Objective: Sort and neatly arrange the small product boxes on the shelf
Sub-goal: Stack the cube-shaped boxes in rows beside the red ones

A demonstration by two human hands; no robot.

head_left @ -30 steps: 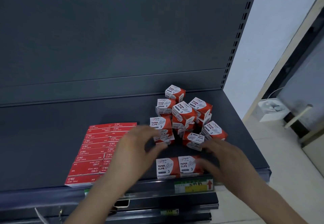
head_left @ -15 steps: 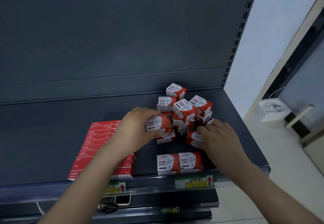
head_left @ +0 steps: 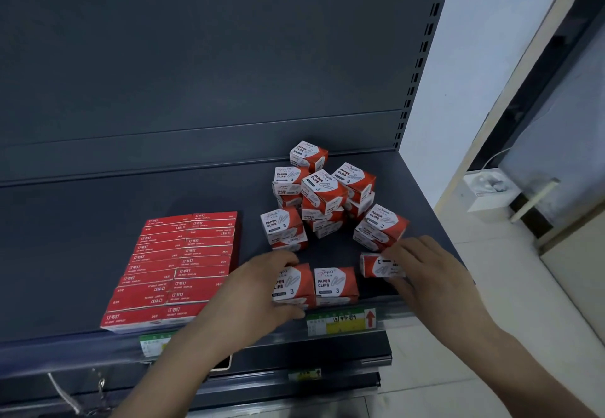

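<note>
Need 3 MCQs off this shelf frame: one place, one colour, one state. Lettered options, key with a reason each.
1. Where do the flat red staple boxes lie relative to the pile of red-and-white paper clip boxes? A left; B right; C on top.
2. The arrow on the yellow-green shelf label is: A blue; B red; C black.
3. The right grip: A is empty; B rests on the staples; C holds a single paper clip box.
Key: 1 A, the staples sit left of the pile. 2 B, the arrow shows red. 3 C, it pinches that box.
</note>
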